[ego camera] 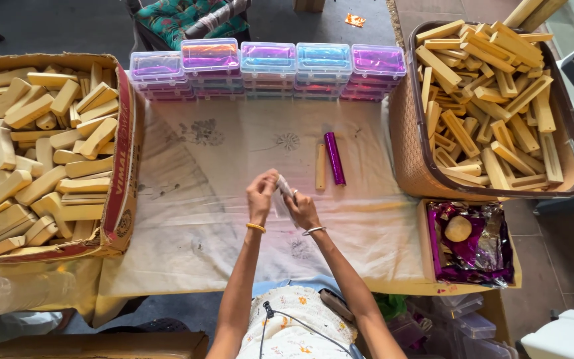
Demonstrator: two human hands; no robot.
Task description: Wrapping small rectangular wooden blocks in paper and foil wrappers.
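My left hand (261,193) and my right hand (302,209) meet over the middle of a white cloth (194,199). Together they pinch a small clear plastic wrapper (284,189) with something pale inside it. Just beyond my hands lie a bare wooden stick (320,167) and, beside it on the right, a stick wrapped in shiny purple foil (333,158). Both lie lengthwise, pointing away from me. A yellow bangle is on my left wrist and a silver one on my right.
A cardboard box (122,186) of pale wooden blocks fills the left. A brown basket (406,146) of wooden sticks stands right. Coloured clear plastic cases (268,63) line the far edge. A box of purple foil (473,242) with a pale round lump sits near right.
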